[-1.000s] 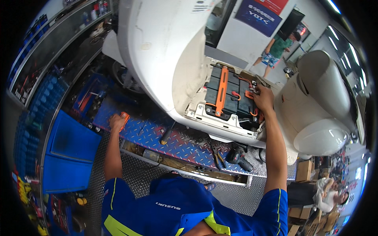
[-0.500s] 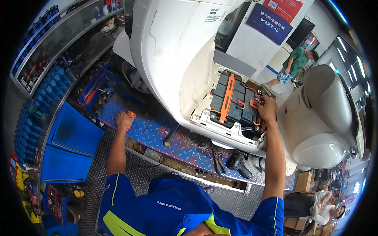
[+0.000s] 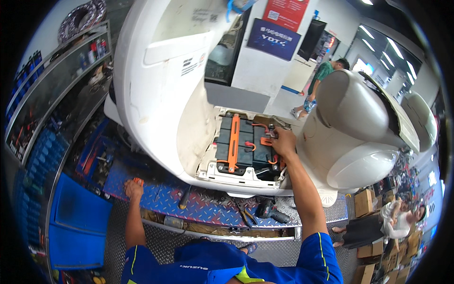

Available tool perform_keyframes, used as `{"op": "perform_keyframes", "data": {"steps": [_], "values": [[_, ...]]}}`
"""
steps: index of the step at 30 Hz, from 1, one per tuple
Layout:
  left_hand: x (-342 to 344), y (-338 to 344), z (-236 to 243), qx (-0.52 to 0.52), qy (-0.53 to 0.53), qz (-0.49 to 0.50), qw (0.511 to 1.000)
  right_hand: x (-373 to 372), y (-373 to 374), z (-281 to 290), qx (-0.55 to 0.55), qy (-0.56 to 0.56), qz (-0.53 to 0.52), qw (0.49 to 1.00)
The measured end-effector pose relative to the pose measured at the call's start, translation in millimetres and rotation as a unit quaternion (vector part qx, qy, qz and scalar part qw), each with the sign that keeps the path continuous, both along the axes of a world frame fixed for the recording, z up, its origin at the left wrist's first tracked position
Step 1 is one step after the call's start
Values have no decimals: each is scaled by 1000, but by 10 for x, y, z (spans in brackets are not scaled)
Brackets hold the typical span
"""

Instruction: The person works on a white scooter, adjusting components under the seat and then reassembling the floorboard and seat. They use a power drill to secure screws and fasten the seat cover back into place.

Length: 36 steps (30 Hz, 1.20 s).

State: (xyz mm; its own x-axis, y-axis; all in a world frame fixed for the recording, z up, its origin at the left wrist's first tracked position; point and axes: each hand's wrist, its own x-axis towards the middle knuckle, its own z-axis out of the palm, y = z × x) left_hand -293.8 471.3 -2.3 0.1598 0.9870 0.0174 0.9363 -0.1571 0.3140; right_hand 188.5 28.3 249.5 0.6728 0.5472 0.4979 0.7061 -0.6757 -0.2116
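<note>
Both hands out over an opened white scooter (image 3: 149,113) and its work platform, battery pack (image 3: 243,155) exposed.

Left hand (image 3: 134,189) is grasping an orange object (image 3: 138,181), mostly hidden by the fingers, over the platform's (image 3: 217,204) left part; cannot tell whether it is touching the surface. Right hand (image 3: 284,142) is working at the pack's right end, fingers bent beside an orange tab (image 3: 266,141); cannot tell whether they are gripping anything. Pack is sitting in the scooter's floor bay, an orange bar (image 3: 233,142) running across it. Along the platform's near edge, a screwdriver (image 3: 184,199), pliers (image 3: 245,215) and a power drill (image 3: 272,211) are lying.
</note>
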Motion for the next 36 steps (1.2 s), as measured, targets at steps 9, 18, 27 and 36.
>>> {"op": "perform_keyframes", "data": {"steps": [9, 18, 27, 36], "values": [[22, 7, 101, -63, -8, 16, 998, -41, -2, 49, 6, 13, -11, 1000], [11, 92, -70, -28, 20, -5, 999, 34, -48, -42, 68, 2, -28, 997], [-57, 105, -15, -45, 42, -4, 998, -44, -24, -74, 106, -31, -24, 994], [37, -24, 235, -121, 10, -2, 993, -1048, -58, 583, 268, 39, 34, 962]]}}
